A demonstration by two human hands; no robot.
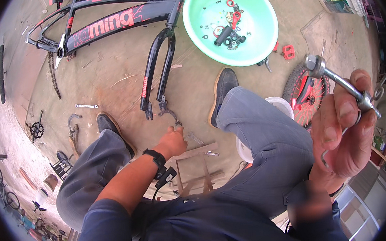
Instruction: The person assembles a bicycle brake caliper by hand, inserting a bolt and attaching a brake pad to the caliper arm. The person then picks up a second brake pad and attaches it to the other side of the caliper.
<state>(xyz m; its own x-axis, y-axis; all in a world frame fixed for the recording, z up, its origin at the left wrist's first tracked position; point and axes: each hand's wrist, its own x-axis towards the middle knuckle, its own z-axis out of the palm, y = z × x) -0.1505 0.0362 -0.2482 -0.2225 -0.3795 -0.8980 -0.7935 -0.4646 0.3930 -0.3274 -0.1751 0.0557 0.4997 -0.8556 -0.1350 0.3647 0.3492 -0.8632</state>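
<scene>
My right hand (347, 138) is raised close to the camera at the right, its fingers closed round a silver threaded bolt (345, 82) with nuts and washers on it. A thin bent wire (325, 158), like a spring, sticks out between the same fingers. My left hand (173, 141), with a black strap on the wrist, reaches down between my knees. Its fingertips pinch the lower end of a curved metal brake arm (169, 112), beside the tips of a black fork (163, 72). The fork is fitted to a black and red bicycle frame (118, 21).
A pale green basin (202, 50) holds small parts. A red pedal (288, 52), a red-rimmed wheel (313, 95) and a white bucket (280, 105) are at the right. A wrench (86, 106), chain (53, 76), crankset (37, 129) and another brake arm (72, 125) lie at the left.
</scene>
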